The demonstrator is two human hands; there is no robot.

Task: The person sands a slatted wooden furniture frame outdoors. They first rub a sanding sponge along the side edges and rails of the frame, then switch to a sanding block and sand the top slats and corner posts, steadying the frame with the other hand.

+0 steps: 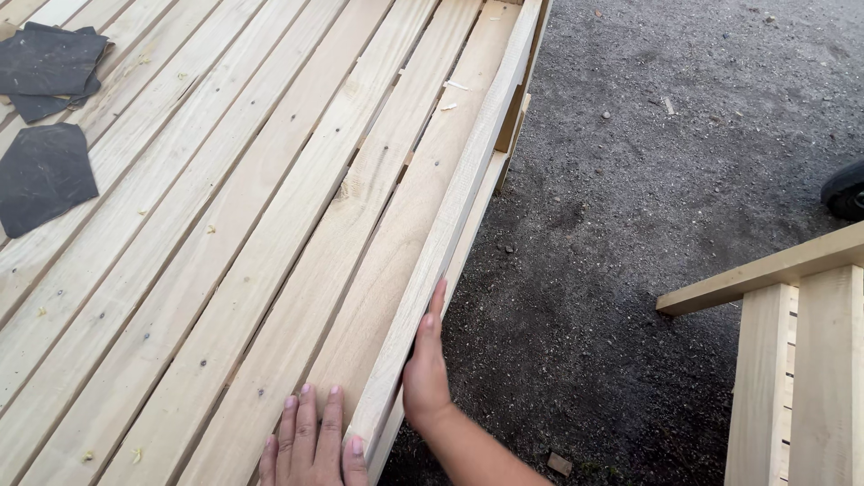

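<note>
Across the left two-thirds of the view lies a large slatted panel of pale pine boards (225, 252), one panel, roughly nine or ten slats visible, running diagonally from lower left to upper right with narrow gaps between them. Right of it: dark grey gravel ground (630, 225), open and bare of big objects between the panel and a second, smaller pale wooden frame (792, 360) at the lower right corner, well apart from the first. One black rounded object (846, 191) shows at the right edge, cut off; cannot tell what it is.

Along the panel's right edge stands one narrow pale edge strip of wood (450, 216), set on its side, flush against the outermost slat.

Upper left, on the slats: three dark grey flat sheet pieces (45, 171), two overlapping, one alone below them.

Right hand (425, 364): fingers together and extended, palm pressed flat on the outer face of the edge strip, not clamped around it. Left hand (313, 441): flat on the slat top just inside the strip, fingers together, four nails visible, gripping nothing
</note>
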